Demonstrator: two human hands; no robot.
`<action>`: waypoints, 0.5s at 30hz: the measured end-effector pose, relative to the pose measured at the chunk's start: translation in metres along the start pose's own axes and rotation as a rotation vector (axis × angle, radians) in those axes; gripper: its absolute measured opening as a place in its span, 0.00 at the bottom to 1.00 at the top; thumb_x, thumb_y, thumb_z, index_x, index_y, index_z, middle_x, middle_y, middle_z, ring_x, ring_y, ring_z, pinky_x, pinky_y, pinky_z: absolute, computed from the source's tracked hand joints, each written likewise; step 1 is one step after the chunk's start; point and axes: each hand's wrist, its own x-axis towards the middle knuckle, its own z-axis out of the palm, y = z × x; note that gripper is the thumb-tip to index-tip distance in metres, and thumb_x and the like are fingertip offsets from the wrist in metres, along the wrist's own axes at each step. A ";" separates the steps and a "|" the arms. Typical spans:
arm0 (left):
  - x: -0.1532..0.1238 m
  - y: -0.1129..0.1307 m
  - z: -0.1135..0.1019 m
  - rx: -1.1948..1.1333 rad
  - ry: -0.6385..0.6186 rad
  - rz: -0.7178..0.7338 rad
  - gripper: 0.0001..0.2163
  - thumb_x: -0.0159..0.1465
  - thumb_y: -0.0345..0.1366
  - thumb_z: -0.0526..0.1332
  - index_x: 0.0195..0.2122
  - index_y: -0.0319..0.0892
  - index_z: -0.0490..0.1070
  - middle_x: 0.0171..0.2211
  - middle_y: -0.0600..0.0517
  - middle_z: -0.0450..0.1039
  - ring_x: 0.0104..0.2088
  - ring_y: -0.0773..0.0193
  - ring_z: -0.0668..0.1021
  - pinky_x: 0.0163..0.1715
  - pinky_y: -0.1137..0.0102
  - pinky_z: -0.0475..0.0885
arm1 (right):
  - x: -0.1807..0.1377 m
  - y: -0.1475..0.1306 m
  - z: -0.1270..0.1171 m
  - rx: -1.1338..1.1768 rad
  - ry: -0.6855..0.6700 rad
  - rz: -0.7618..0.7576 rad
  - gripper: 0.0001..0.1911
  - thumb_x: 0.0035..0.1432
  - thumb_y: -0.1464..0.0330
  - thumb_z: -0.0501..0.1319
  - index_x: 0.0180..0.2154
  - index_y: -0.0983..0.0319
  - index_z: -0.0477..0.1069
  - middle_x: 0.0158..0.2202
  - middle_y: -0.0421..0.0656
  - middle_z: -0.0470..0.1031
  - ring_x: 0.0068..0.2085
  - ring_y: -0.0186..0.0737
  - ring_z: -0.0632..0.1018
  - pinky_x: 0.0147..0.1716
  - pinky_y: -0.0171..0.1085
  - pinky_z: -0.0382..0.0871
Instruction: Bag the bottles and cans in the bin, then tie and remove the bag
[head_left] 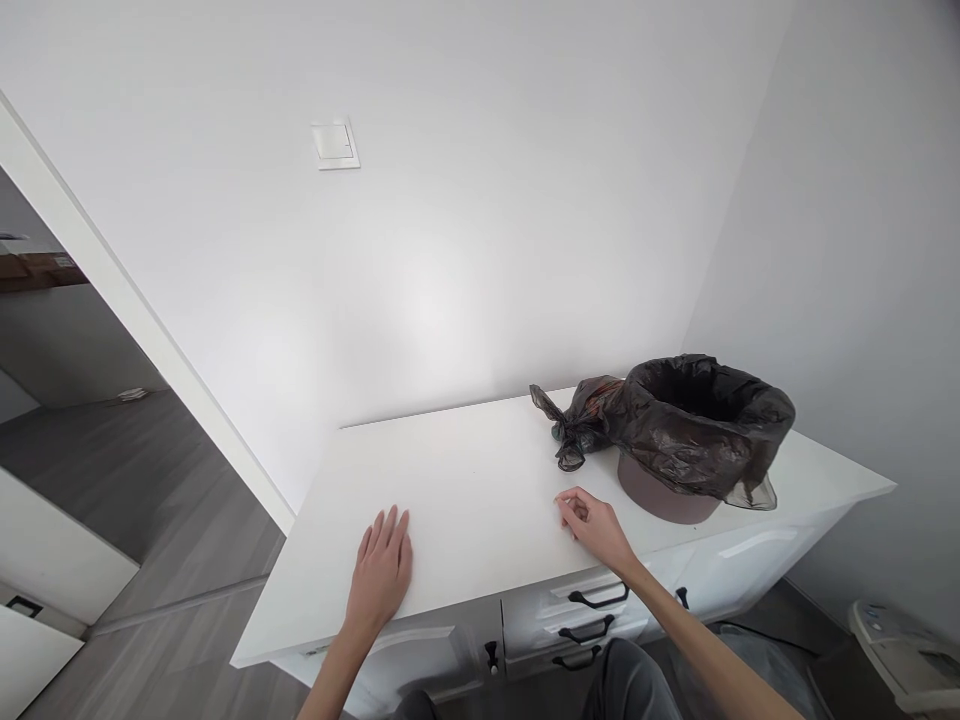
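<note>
My left hand [382, 570] lies flat, palm down, on the white cabinet top [457, 500], its fingers stretched out. Farther right, my right hand [595, 525] rests near the front edge with its fingers curled in and the thumb against them; nothing shows in it. Just beyond that hand stands a brown trash bin [664, 492] lined with a black plastic bag [697, 440], whose edge is folded over the rim. Against the bin's left side sits a knotted black trash bag [592, 410] with something reddish showing through. Neither hand visibly touches the bin or the bags.
Drawers with black handles [586, 630] and cabinet doors form the front below. A white wall with a light switch [335, 146] rises behind. To the left is a doorway with grey wood flooring [187, 500]. A pale appliance [900, 650] stands on the floor at lower right.
</note>
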 end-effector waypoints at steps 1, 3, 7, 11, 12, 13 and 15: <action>-0.001 -0.001 0.000 -0.006 0.002 0.002 0.26 0.76 0.43 0.42 0.70 0.41 0.64 0.72 0.48 0.59 0.72 0.50 0.61 0.70 0.51 0.60 | 0.000 0.001 0.000 -0.005 -0.006 0.000 0.19 0.62 0.50 0.58 0.38 0.58 0.73 0.24 0.39 0.76 0.23 0.39 0.73 0.29 0.38 0.67; -0.002 -0.001 0.000 -0.016 0.006 0.005 0.26 0.76 0.43 0.42 0.70 0.42 0.64 0.72 0.48 0.59 0.72 0.51 0.61 0.70 0.51 0.61 | 0.000 0.004 0.001 -0.017 -0.013 0.000 0.20 0.63 0.49 0.57 0.39 0.58 0.72 0.25 0.39 0.76 0.23 0.39 0.73 0.30 0.38 0.68; -0.004 -0.001 0.002 -0.022 0.022 -0.009 0.25 0.76 0.41 0.44 0.69 0.42 0.65 0.71 0.48 0.60 0.72 0.52 0.62 0.70 0.51 0.61 | -0.002 0.002 0.004 -0.041 -0.013 -0.002 0.21 0.63 0.48 0.57 0.38 0.59 0.72 0.24 0.39 0.76 0.23 0.39 0.73 0.31 0.39 0.69; -0.008 -0.002 0.004 -0.014 0.033 -0.001 0.25 0.75 0.41 0.44 0.69 0.43 0.65 0.71 0.49 0.60 0.72 0.52 0.62 0.70 0.51 0.62 | -0.014 -0.034 -0.005 -0.096 -0.110 -0.033 0.19 0.63 0.50 0.56 0.37 0.59 0.73 0.28 0.43 0.80 0.27 0.41 0.78 0.32 0.39 0.73; -0.010 -0.002 0.004 -0.010 0.035 0.007 0.25 0.76 0.41 0.44 0.69 0.43 0.65 0.71 0.49 0.60 0.72 0.52 0.62 0.70 0.51 0.62 | -0.020 -0.048 -0.012 -0.139 -0.148 -0.071 0.19 0.64 0.51 0.55 0.38 0.58 0.74 0.30 0.44 0.81 0.29 0.41 0.79 0.32 0.39 0.74; -0.012 -0.002 0.004 -0.008 0.036 0.018 0.25 0.76 0.41 0.44 0.70 0.43 0.64 0.71 0.49 0.59 0.72 0.52 0.62 0.70 0.51 0.61 | -0.025 -0.063 -0.019 -0.194 -0.154 -0.124 0.18 0.66 0.53 0.54 0.39 0.58 0.74 0.31 0.44 0.81 0.31 0.42 0.80 0.31 0.38 0.74; -0.014 -0.003 0.004 -0.009 0.038 0.035 0.25 0.76 0.41 0.44 0.70 0.44 0.63 0.72 0.49 0.58 0.72 0.52 0.61 0.70 0.50 0.61 | -0.035 -0.092 -0.039 -0.323 -0.091 -0.264 0.17 0.69 0.55 0.53 0.40 0.56 0.75 0.36 0.45 0.82 0.32 0.41 0.80 0.30 0.36 0.74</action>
